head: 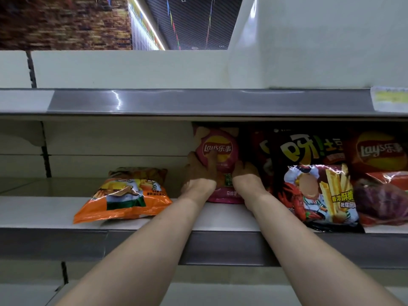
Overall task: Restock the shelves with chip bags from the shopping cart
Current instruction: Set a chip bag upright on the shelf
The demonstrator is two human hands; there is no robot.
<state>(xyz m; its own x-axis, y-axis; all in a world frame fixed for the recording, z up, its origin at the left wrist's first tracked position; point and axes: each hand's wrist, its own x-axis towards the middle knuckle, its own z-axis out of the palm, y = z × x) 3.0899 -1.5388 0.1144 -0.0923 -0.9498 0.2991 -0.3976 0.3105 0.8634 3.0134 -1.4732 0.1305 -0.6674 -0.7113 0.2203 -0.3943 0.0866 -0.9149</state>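
A pink Lay's bag (220, 149) stands upright on a white shelf (44, 212), its long axis vertical and its top close under the shelf above. The left hand (199, 173) grips the pink bag's left edge, thumb across the front. The right hand (245, 174) has its fingers (241, 165) curled round the right edge, wedged against a dark fries bag (313, 186) just beside it. Left of the pink bag, apart, an orange bag (128, 195) lies flat, with bare shelf between them.

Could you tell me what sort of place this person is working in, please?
Probably a supermarket aisle: white retail shelving with grey price rails, a yellow price label on the upper rail, and branded chip bags, like the pink Lay's bag.
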